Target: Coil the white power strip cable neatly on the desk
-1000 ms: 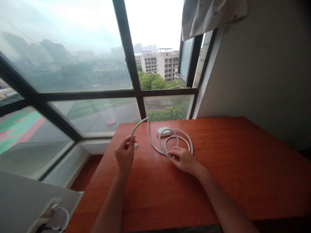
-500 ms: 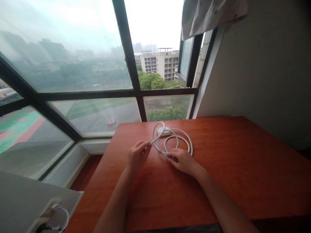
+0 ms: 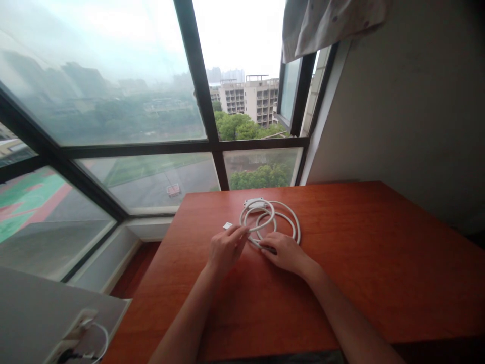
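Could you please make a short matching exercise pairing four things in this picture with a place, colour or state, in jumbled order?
Column one:
1. Left hand
2. Cable
3. Table
4. Curtain

Column two:
A. Reddish brown
B. Hanging at the top of the view
C. Pinching part of a loop
D. White and looped

Pairs: 1-C, 2-D, 3-A, 4-B

A reddish-brown table with a smooth, faintly shiny top carries a white cable, coiled in overlapping round loops toward the far edge; a small white box sits there too, partly hidden behind some of the loops.
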`<state>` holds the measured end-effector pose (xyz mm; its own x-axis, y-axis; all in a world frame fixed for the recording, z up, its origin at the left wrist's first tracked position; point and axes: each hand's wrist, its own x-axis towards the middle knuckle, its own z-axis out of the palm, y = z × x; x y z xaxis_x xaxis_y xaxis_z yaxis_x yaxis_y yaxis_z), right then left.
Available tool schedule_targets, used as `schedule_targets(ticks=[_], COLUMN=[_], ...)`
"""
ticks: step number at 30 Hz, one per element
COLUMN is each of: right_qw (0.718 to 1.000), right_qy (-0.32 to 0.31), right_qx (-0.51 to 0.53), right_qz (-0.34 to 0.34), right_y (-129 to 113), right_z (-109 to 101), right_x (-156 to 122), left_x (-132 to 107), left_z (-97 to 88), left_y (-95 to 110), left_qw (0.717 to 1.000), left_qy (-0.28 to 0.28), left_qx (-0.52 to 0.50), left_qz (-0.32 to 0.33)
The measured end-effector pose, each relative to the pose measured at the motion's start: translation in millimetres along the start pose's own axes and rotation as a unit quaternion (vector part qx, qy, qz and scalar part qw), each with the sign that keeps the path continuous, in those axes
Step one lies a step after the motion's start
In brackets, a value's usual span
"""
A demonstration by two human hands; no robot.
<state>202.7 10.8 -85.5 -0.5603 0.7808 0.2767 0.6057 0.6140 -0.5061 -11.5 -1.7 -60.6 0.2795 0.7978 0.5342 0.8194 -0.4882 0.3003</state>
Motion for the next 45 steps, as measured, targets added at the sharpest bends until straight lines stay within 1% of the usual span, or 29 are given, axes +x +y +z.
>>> schedule_targets(ticks=[3, 5, 6, 8, 10, 12, 13, 14, 15, 16, 18, 19, 21, 22, 23, 26, 28, 32, 35, 37, 39, 42, 45], right_qw=[0.999, 0.994, 0.988, 0.964, 0.923, 0.887, 0.879, 0.879, 0.885, 0.895, 0.924, 0.937, 0.953, 0.958, 0.960, 0.960, 0.968, 0.988, 0.989, 0.982, 0.971, 0.951, 0.927], right_qy=[0.026, 0.066, 0.094, 0.165, 0.243, 0.297, 0.308, 0.308, 0.299, 0.282, 0.222, 0.185, 0.119, 0.100, 0.094, 0.115, 0.115, 0.105, 0.130, 0.161, 0.186, 0.193, 0.201], right_qx=[0.032, 0.084, 0.119, 0.205, 0.289, 0.341, 0.352, 0.354, 0.350, 0.339, 0.311, 0.298, 0.275, 0.267, 0.263, 0.244, 0.204, 0.088, 0.061, 0.088, 0.145, 0.235, 0.305], right_qz=[0.008, 0.012, 0.019, 0.046, 0.078, 0.093, 0.091, 0.085, 0.075, 0.061, 0.022, -0.001, -0.037, -0.036, -0.020, 0.069, 0.093, 0.069, 0.046, 0.035, 0.033, 0.047, 0.083], right_y=[1.3, 2.2, 2.5, 3.3, 4.4, 5.8, 6.2, 6.1, 5.4, 4.0, -0.6, -3.3, -8.1, -9.6, -10.3, -7.6, -4.1, -1.1, -3.2, -5.3, -7.1, -6.9, -2.0], right_z=[0.7, -1.6, -4.1, -11.5, -20.3, -27.5, -29.8, -31.0, -31.2, -30.5, -26.9, -24.4, -18.4, -15.1, -11.8, -2.6, 1.7, 5.4, 2.6, -2.9, -10.4, -19.8, -21.9], right_x=[1.3, 2.5, 2.9, 2.8, 1.3, -0.9, -1.8, -2.5, -2.7, -2.4, -0.5, 0.9, 3.7, 4.9, 5.8, 6.8, 6.4, 4.8, 2.7, 0.7, -1.1, -2.7, -2.0], left_x=[1.8, 3.2, 3.7, 4.3, 4.0, 3.0, 2.3, 1.7, 1.0, 0.4, -0.4, -0.5, -0.4, -0.2, 0.1, 1.0, 1.6, 4.2, 7.4, 9.2, 10.2, 10.0, 8.5], left_z=[-6.1, -11.6, -14.2, -18.6, -20.6, -19.2, -17.1, -14.3, -10.9, -7.2, -0.4, 2.0, 3.7, 3.2, 2.1, 0.0, 2.3, 10.6, 9.5, 5.5, 2.0, 2.1, 7.4], left_y=[-8.2, -15.1, -18.6, -24.7, -28.2, -28.3, -26.9, -24.7, -21.6, -18.0, -9.8, -5.8, 1.5, 4.4, 6.9, 12.9, 17.3, 26.2, 25.4, 18.7, 8.5, -6.5, -14.6], left_qw=[0.994, 0.988, 0.985, 0.982, 0.979, 0.981, 0.984, 0.989, 0.994, 0.997, 0.999, 0.999, 0.998, 0.997, 0.995, 0.987, 0.984, 0.982, 0.978, 0.975, 0.973, 0.975, 0.977], left_qy=[0.086, 0.127, 0.138, 0.150, 0.155, 0.140, 0.122, 0.095, 0.063, 0.030, -0.018, -0.031, -0.040, -0.041, -0.041, -0.034, -0.029, -0.029, 0.008, 0.038, 0.055, 0.054, 0.042], left_qx=[-0.007, 0.014, 0.025, 0.044, 0.055, 0.062, 0.062, 0.062, 0.060, 0.056, 0.034, 0.016, -0.034, -0.061, -0.087, -0.136, -0.128, -0.048, -0.013, -0.007, -0.010, -0.043, -0.076], left_qz=[-0.070, -0.093, -0.098, -0.108, -0.122, -0.122, -0.112, -0.094, -0.071, -0.046, -0.010, -0.005, -0.017, -0.027, -0.039, -0.080, -0.119, -0.180, -0.206, -0.219, -0.223, -0.212, -0.196])
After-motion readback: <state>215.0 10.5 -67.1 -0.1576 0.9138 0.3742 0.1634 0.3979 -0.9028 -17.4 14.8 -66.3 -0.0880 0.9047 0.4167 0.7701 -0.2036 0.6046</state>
